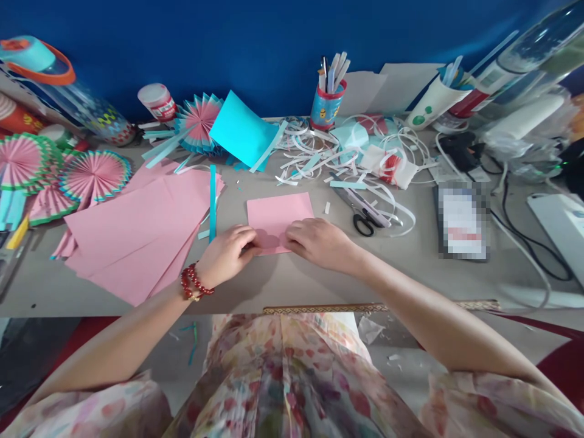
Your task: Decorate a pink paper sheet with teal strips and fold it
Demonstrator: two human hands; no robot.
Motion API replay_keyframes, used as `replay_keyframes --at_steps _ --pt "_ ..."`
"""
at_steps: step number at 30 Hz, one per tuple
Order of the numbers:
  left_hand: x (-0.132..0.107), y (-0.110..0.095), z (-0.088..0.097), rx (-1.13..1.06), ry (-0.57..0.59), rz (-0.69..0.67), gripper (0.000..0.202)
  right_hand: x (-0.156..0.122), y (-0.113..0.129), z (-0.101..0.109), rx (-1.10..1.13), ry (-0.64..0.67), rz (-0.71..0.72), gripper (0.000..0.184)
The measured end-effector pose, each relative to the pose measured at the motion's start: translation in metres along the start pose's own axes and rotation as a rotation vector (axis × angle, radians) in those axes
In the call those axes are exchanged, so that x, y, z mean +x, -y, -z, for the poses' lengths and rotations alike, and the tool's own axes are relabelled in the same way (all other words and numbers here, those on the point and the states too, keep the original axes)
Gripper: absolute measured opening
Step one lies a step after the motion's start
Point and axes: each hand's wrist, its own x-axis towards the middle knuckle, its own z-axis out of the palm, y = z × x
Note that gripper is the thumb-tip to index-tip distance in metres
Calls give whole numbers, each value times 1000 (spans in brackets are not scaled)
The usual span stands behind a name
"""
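Observation:
A small pink sheet of paper [279, 213] lies flat on the desk in front of me. My left hand [230, 252] has its fingers curled in at the sheet's near left corner, and a red bead bracelet is around that wrist. At the near right part of the same sheet, my right hand [319, 242] presses down with bent fingers. Both hands grip the near edge, and the fingertips are partly hidden. Left of the sheet lies a thin blue paper strip [212, 204]. Larger pink sheets [137, 228] are stacked farther left.
Folded paper rosettes [95, 176] sit at the left. Behind the sheet are a blue card [244, 131], tangled white strips [305, 152] and a pen cup [326, 106]. Scissors [364, 222], a pixelated phone-like object [463, 222] and a glue gun [460, 149] lie to the right.

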Motion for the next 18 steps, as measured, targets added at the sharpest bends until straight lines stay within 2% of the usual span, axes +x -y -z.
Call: replay_keyframes --at_steps 18 --pt "2 0 -1 1 13 18 10 2 0 2 34 27 -27 27"
